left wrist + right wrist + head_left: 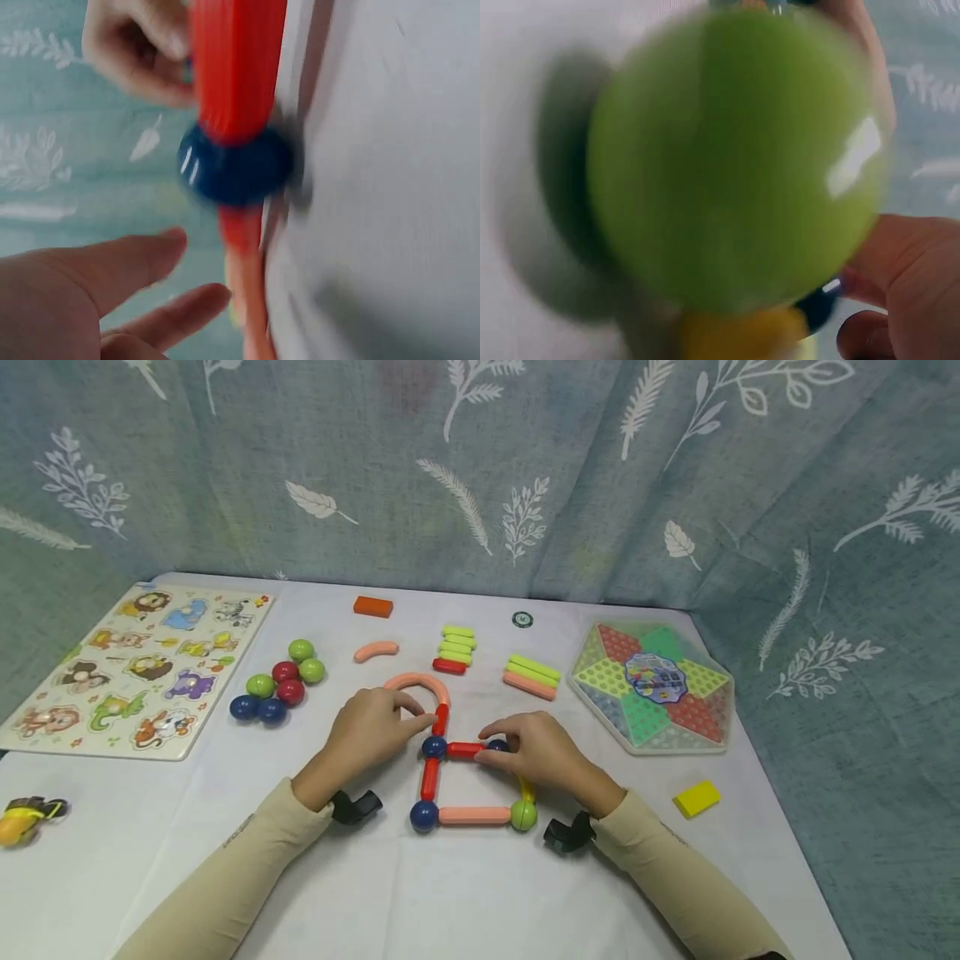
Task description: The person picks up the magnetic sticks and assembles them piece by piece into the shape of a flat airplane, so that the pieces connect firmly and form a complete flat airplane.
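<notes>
A flat frame of rods and balls lies on the white table. My left hand (pixel 375 727) is beside its upper left side, thumb and forefinger spread apart next to a red rod (pixel 440 718). That rod joins a curved salmon rod (pixel 417 680) to a blue ball (pixel 433 747). My right hand (pixel 536 747) pinches another blue ball (pixel 497 746), partly hidden by the fingers, at the end of a short red rod (pixel 465 750). Below that hand, a curved yellow rod (pixel 527 789) meets a green ball (pixel 523 815). A straight salmon rod (pixel 474 816) runs along the near side to a blue ball (pixel 424 816).
Loose green, red and blue balls (pixel 285 671) lie left of the frame. Behind it are short rods (pixel 455 652) and longer rods (pixel 531 677). An animal puzzle board (pixel 180 727) is at left; a hexagonal game box (pixel 652 687) and yellow block (pixel 697 798) are at right.
</notes>
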A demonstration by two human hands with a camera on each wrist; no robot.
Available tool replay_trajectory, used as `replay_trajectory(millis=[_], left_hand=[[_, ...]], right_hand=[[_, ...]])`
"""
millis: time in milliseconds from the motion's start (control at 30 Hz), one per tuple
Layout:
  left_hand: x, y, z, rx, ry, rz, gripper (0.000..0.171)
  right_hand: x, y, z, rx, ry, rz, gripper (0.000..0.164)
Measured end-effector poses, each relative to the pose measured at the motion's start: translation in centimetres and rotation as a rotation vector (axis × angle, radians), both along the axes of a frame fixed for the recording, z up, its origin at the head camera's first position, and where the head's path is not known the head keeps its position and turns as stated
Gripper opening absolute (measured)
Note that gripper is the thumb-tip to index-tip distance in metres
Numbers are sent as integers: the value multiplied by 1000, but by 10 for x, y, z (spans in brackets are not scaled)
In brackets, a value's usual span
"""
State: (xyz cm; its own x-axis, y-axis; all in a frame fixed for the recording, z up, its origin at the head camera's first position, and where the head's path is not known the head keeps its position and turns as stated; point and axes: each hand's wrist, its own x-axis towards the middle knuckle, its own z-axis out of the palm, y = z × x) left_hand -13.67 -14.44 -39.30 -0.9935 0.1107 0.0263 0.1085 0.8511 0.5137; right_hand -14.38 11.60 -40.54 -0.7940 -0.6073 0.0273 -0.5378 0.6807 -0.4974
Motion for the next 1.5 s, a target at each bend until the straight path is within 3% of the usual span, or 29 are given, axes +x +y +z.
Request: replay_trajectory(millis=[133, 233, 333, 533, 700, 933, 1100, 1200, 1333, 1500], left_hand=[[5, -34, 2, -15, 59, 80, 27], [7, -51, -1, -7, 26, 115, 27], [5, -58, -7, 14, -33, 108, 31], [4, -54, -16, 31, -73, 107, 35], [9, -51, -17, 39, -101, 119, 36], [12, -50, -15, 70, -109, 131, 34], [14, -64, -9, 70, -45, 118, 28], [18, -83, -4, 48, 58, 122, 22], [29, -115, 1, -20, 196, 151, 21], [45, -146, -1, -92, 253, 196, 31]], right_hand=[[30, 0, 18, 16, 118, 75, 34], [54, 1, 23, 17, 173, 178, 32], [67, 2, 20, 48, 185, 218, 25], [71, 9, 11, 82, 173, 154, 17], [65, 22, 10, 70, 146, 174, 20], [55, 31, 11, 89, 117, 193, 23], [43, 22, 25, 82, 99, 229, 22], [23, 8, 37, 30, 70, 257, 19], [-17, -22, 46, -32, -2, 332, 20], [-60, -71, 47, 22, -115, 487, 27]])
